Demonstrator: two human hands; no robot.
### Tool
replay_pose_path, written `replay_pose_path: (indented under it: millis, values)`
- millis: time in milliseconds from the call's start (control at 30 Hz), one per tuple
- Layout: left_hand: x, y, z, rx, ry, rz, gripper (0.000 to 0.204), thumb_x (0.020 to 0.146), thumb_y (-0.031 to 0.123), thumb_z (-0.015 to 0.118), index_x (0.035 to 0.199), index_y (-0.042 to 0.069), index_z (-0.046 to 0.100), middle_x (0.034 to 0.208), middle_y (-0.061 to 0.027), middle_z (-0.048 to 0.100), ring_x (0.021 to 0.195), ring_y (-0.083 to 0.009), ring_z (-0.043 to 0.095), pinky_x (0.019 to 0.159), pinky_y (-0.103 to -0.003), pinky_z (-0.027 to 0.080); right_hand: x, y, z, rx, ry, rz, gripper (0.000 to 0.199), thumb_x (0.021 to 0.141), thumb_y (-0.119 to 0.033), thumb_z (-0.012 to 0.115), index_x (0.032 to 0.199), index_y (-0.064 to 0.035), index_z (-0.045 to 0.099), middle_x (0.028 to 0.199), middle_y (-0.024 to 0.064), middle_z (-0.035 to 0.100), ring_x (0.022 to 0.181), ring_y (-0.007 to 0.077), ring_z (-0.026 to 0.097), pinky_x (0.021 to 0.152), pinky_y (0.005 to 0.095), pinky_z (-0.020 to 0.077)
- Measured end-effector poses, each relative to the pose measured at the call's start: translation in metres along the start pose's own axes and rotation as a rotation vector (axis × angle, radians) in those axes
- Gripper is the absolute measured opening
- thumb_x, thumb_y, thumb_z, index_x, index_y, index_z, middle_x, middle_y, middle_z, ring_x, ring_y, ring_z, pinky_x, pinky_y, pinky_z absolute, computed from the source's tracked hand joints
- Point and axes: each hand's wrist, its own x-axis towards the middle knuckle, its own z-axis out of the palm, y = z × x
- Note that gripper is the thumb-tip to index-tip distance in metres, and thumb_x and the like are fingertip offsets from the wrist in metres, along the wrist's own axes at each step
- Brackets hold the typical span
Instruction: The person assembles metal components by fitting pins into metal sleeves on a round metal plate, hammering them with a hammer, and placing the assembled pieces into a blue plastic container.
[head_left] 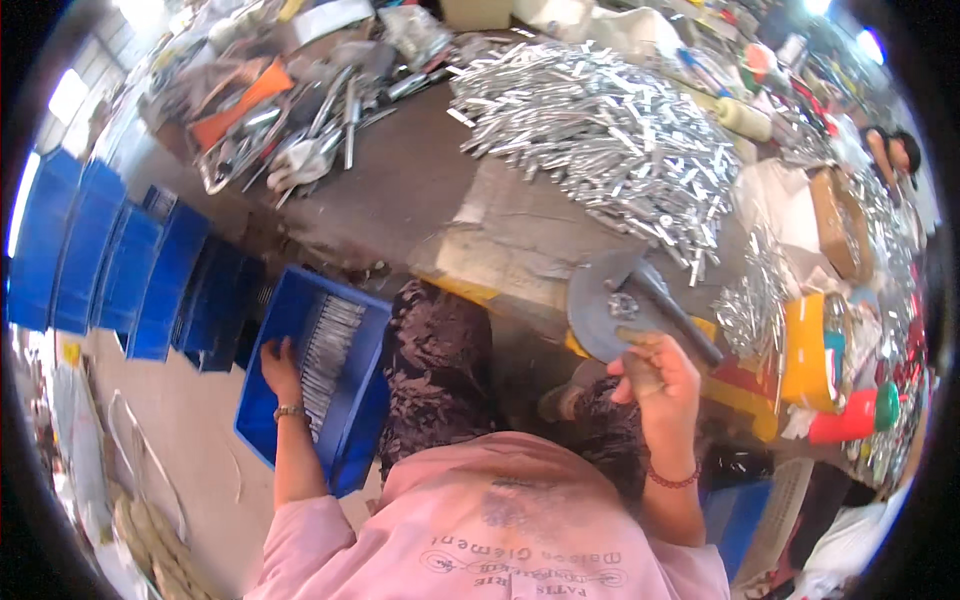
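Where metal pieces lie: blue crate (350, 330).

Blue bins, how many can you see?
About 7. One blue bin holds metal rods under the left hand. About five stacked bins stand on the floor further left. Another peeks out lower right. More may be hidden.

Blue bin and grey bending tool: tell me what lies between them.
In the head view, the person's lap in dark patterned cloth lies between the blue bin under the left hand and the grey bending tool by the right hand.
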Motion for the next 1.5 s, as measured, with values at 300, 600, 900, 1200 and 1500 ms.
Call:
replay_pose_path:
  millis: [300, 600, 900, 1200, 1500]
  values:
    - [-0.038, 0.441, -0.106, -0.682, -0.135, 0.679, 0.016, 0.1, 0.0, 0.075, 0.115, 0.005, 0.077, 0.102, 0.001, 0.072, 0.088, -0.0068, 0.065, 0.08, -0.025, 0.054, -0.001, 0.0, -0.006, 0.061, -0.088, -0.022, 0.022, 0.109, -0.002, 0.065, 0.129, 0.0016, 0.072, 0.108, 0.0062, 0.076, 0.087, 0.0087, 0.073, 0.068, 0.0232, 0.0594]
    - [-0.098, 0.584, -0.03, -0.347, -0.335, 1.083, 0.033, 0.094, 0.021, 0.082, 0.118, 0.008, 0.063, 0.107, -0.0131, 0.073, 0.092, -0.0327, 0.071, 0.081, -0.042, 0.057, 0.001, 0.007, -0.004, -0.014, -0.07, -0.196, 0.023, 0.108, -0.001, 0.064, 0.129, 0.0031, 0.072, 0.103, 0.0065, 0.075, 0.083, 0.0098, 0.072, 0.069, 0.0241, 0.0596]
    - [-0.094, 0.59, -0.026, -0.345, -0.527, 0.968, 0.027, 0.093, 0.015, 0.082, 0.112, 0.006, 0.065, 0.099, -0.0124, 0.072, 0.091, -0.0333, 0.072, 0.08, -0.045, 0.055, 0.002, 0.013, -0.007, -0.081, -0.057, -0.303, 0.018, 0.103, 0.003, 0.068, 0.121, 0.005, 0.072, 0.104, 0.0128, 0.075, 0.085, 0.0174, 0.075, 0.07, 0.0291, 0.0606]
    - [-0.07, 0.562, -0.052, -0.282, -0.458, 1.044, 0.034, 0.09, 0.017, 0.084, 0.119, 0.009, 0.069, 0.114, -0.0104, 0.071, 0.104, -0.0311, 0.07, 0.089, -0.041, 0.056, 0.004, 0.011, -0.001, -0.101, -0.05, -0.323, 0.021, 0.097, 0.003, 0.073, 0.118, 0.0023, 0.074, 0.102, 0.0172, 0.075, 0.082, 0.0257, 0.075, 0.072, 0.0334, 0.058]
    - [-0.063, 0.63, -0.008, -0.23, -0.314, 1.296, 0.055, 0.084, 0.019, 0.08, 0.134, 0.004, 0.064, 0.136, -0.0199, 0.067, 0.131, -0.041, 0.059, 0.114, -0.049, 0.047, 0.003, 0.014, 0.001, -0.271, 0.078, -0.504, 0.024, 0.093, -0.001, 0.077, 0.117, -0.0009, 0.077, 0.105, 0.017, 0.077, 0.088, 0.0299, 0.078, 0.075, 0.0376, 0.0617]
